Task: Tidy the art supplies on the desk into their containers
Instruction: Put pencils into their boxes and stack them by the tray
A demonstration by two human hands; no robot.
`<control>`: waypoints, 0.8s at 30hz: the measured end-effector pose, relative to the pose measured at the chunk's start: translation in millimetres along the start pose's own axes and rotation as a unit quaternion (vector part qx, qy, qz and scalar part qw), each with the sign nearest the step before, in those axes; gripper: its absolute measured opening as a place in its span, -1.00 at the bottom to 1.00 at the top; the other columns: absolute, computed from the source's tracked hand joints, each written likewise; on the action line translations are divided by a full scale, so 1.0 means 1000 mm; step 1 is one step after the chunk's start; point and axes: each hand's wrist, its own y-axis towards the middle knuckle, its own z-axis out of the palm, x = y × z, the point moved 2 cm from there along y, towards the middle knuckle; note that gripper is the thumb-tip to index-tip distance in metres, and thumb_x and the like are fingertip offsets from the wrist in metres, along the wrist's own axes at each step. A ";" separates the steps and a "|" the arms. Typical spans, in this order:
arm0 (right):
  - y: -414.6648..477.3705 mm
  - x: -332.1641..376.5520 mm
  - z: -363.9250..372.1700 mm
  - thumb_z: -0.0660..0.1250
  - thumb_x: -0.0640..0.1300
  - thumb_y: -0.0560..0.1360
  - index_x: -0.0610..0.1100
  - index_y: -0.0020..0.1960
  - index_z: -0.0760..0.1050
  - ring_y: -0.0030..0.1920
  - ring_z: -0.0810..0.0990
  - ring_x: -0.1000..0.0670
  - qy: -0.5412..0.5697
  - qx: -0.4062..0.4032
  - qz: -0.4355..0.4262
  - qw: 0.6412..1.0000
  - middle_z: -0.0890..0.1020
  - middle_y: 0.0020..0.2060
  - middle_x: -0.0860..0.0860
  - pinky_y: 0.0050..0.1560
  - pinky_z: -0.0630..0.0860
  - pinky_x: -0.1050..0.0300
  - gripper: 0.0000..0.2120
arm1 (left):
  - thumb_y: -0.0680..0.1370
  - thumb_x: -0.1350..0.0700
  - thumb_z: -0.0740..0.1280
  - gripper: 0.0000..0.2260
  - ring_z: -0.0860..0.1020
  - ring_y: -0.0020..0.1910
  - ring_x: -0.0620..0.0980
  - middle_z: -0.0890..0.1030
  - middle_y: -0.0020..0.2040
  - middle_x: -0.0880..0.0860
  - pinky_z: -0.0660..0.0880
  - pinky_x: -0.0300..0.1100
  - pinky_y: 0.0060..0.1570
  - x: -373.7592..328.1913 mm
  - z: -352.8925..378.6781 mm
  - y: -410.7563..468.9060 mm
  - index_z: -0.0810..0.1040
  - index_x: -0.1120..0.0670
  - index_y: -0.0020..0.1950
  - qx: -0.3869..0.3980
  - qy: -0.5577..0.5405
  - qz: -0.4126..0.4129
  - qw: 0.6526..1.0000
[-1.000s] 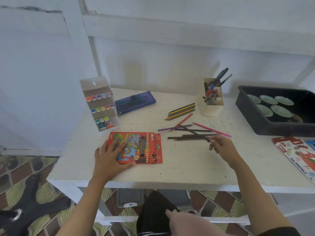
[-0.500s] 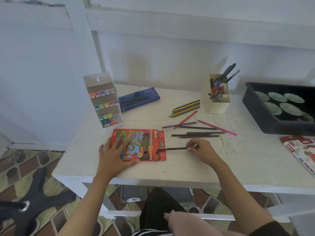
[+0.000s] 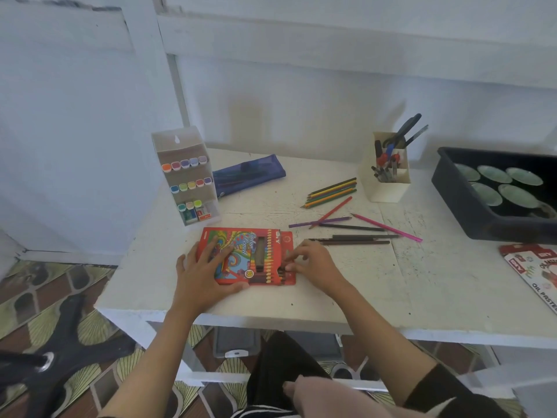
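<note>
The white desk [image 3: 361,297] carries everything. Far out past the right hand's knuckles, at the desk's right end, sits a black tray [image 3: 452,203] with round green dishes inside. Beyond the left fingers [image 3: 215,247] stands a white marker organiser [image 3: 188,176], markers cap-out in three rows, and behind it to the right lies a blue pencil case [image 3: 248,173]. An oil pastels box [image 3: 539,273] lies well to the right of the right hand, cut off by the frame edge. A cream pen holder [image 3: 388,188] with scissors and pens stands well beyond the right fingers, near the wall.

The red colour pencil box [image 3: 256,251] lies flat near the front edge, under both hands. The left hand [image 3: 205,273] presses on its left half, fingers straight and spread, thumb along the near edge. The right hand [image 3: 313,263] is at the box's open right end, fingers bent and bunched, fingertips [image 3: 291,267] touching the pencil ends there; whether they pinch one cannot be told.

Just beyond the right fingers lie dark pencils [image 3: 355,239], roughly side by side. Further out are a pink pencil [image 3: 387,227], and a purple pencil [image 3: 319,222] crossed by a red pencil [image 3: 331,212]. Furthest is a bundle of green, yellow and orange pencils [image 3: 331,193], beside the pen holder.
</note>
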 end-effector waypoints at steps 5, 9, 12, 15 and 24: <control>-0.007 -0.017 -0.015 0.45 -0.22 0.41 -0.09 -0.09 0.65 -0.21 0.41 0.17 -0.016 0.002 0.022 1.000 0.52 -0.17 0.02 -0.18 0.33 0.40 -0.91 | 0.16 -0.67 -0.12 -0.03 0.06 0.51 0.16 0.18 0.53 -0.03 -0.03 0.26 0.42 0.000 -0.001 0.001 0.27 -0.23 0.45 -0.004 -0.002 0.000 1.000; -0.008 -0.018 -0.013 0.44 -0.29 0.40 -0.11 -0.11 0.67 -0.26 0.41 0.18 -0.004 0.005 0.023 1.000 0.49 -0.26 0.09 -0.26 0.33 0.45 -0.88 | 0.17 -0.67 -0.11 -0.04 0.07 0.51 0.15 0.20 0.53 -0.02 -0.01 0.26 0.41 0.000 -0.001 0.001 0.28 -0.23 0.45 -0.007 -0.002 0.002 1.000; -0.004 -0.011 -0.008 0.43 -0.29 0.40 -0.10 -0.13 0.68 -0.27 0.39 0.18 0.007 -0.008 0.010 1.000 0.50 -0.26 0.09 -0.26 0.29 0.42 -0.88 | 0.16 -0.67 -0.13 -0.03 0.06 0.51 0.14 0.19 0.53 -0.03 -0.02 0.24 0.42 0.000 0.000 0.000 0.26 -0.23 0.46 -0.004 0.001 0.000 1.000; 0.001 -0.001 0.001 0.45 -0.25 0.40 -0.10 -0.10 0.68 -0.24 0.39 0.20 -0.006 0.000 -0.018 1.000 0.51 -0.21 0.06 -0.20 0.32 0.35 -0.89 | 0.16 -0.66 -0.12 -0.04 0.05 0.52 0.14 0.18 0.53 -0.03 -0.02 0.24 0.42 0.000 0.000 0.000 0.25 -0.23 0.46 -0.006 0.000 -0.002 1.000; 0.007 -0.003 0.001 0.41 -0.22 0.44 -0.12 -0.01 0.67 -0.21 0.39 0.24 -0.047 0.025 -0.035 0.998 0.47 -0.19 0.12 -0.18 0.29 0.42 -0.86 | 0.18 -0.66 -0.11 -0.04 0.08 0.51 0.16 0.20 0.52 -0.01 0.00 0.27 0.42 0.001 0.000 0.000 0.27 -0.21 0.46 -0.006 -0.003 0.001 1.000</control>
